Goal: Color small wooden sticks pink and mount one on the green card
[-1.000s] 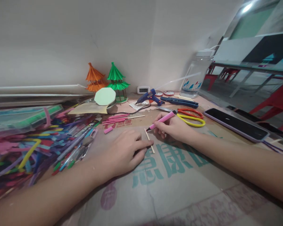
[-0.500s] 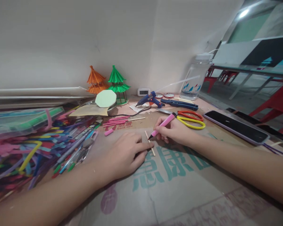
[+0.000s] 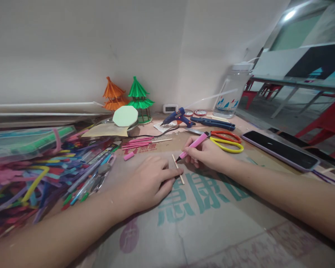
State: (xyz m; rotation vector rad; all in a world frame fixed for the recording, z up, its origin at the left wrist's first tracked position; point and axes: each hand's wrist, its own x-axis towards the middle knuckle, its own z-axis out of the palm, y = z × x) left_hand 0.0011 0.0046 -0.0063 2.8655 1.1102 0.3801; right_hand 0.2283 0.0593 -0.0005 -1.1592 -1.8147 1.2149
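A thin wooden stick (image 3: 179, 172) lies slantwise on the cardboard. The outstretched index finger of my left hand (image 3: 153, 178) presses it down, and the other fingers are curled under. My right hand (image 3: 202, 150) is closed around a pink marker (image 3: 194, 144). Its dark tip touches or nearly touches the upper part of the stick. The pink marker cap (image 3: 128, 156) lies loose to the left. Behind my left hand is a small pile of pink sticks (image 3: 138, 142), with one pale stick (image 3: 162, 141) among them.
Scissors (image 3: 226, 141), a blue glue gun (image 3: 177, 117), pliers (image 3: 212, 123) and a phone (image 3: 279, 150) lie right. Bundled pipe cleaners (image 3: 33, 178) crowd the left. Orange (image 3: 113, 95) and green (image 3: 139, 98) model pavilions and a bottle (image 3: 231, 93) stand along the wall.
The marker tip has moved slightly up along the stick, away from my left fingertip. My left hand still presses the stick in nearly the same place.
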